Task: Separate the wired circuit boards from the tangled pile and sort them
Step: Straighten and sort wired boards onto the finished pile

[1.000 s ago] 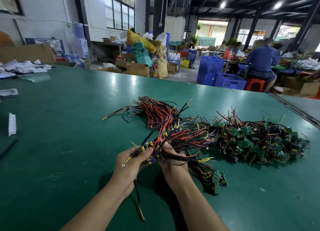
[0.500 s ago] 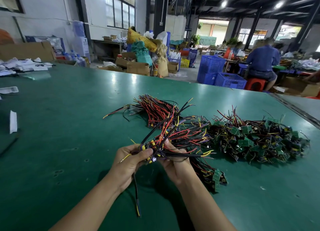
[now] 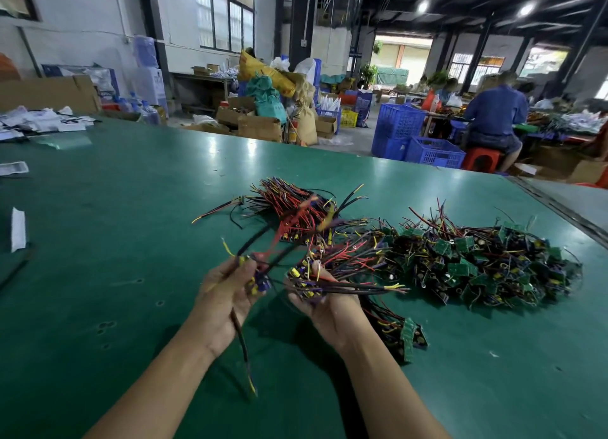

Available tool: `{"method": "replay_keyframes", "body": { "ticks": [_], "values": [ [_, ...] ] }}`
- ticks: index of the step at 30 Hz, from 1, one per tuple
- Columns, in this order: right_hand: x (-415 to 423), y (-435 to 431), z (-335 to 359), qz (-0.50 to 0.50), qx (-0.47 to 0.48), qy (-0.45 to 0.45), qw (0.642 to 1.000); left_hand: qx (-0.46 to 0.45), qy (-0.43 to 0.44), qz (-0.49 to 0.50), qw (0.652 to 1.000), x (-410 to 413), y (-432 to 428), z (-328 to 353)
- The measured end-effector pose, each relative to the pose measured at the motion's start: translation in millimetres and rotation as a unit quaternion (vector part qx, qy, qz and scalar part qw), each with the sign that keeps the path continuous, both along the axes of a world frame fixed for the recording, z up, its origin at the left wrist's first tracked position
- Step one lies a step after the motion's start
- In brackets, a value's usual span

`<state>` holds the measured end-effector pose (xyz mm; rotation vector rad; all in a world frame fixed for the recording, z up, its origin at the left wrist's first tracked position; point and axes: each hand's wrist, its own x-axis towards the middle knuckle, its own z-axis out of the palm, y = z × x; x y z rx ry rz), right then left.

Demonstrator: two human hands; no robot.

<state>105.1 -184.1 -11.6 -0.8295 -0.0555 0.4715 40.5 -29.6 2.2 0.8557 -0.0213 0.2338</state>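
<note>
Head view: left hand (image 3: 227, 294) grips 1 wired board (image 3: 260, 283), drawn away; right hand (image 3: 329, 310) grips bundle (image 3: 312, 279).

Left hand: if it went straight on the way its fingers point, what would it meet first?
Likely the red-and-black wire bundle lying on the table, ahead and right of the left hand, which grips one wired board. The hand looks raised off the table, so it might pass above it.

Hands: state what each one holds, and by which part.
Left hand grips one wired circuit board at its board end; right hand holds a bundle of wired circuit boards at their board ends.
</note>
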Motion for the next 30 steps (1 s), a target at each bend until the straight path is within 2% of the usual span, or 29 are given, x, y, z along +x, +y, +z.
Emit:
{"method": "replay_keyframes", "body": {
  "ticks": [3,5,9,14,16,20,22,30],
  "values": [
    [2,1,-3,0.002,-0.121,-0.028,0.992,-0.126,-0.031,-0.001,0.992,2,16,5],
    [1,3,-5,0.013,-0.191,-0.068,0.979,-0.164,-0.051,0.004,0.985,4,21,6],
    [0,5,-2,0.047,-0.316,-0.132,0.938,-0.168,-0.044,0.023,0.985,8,19,5],
    [1,8,-4,0.076,-0.447,-0.176,0.874,-0.158,0.015,0.025,0.987,9,9,6],
    [1,11,-5,0.077,-0.436,-0.168,0.881,-0.142,0.021,0.019,0.989,9,4,5],
    [1,12,-4,0.069,-0.316,-0.086,0.942,-0.078,0.032,0.014,0.996,9,3,2],
    [0,11,-4,0.062,-0.279,-0.072,0.956,-0.08,0.024,0.018,0.996,9,1,0],
    [0,12,-10,0.055,-0.316,-0.117,0.94,-0.012,0.0,0.018,1.0,5,-12,-4]
  ]
}}
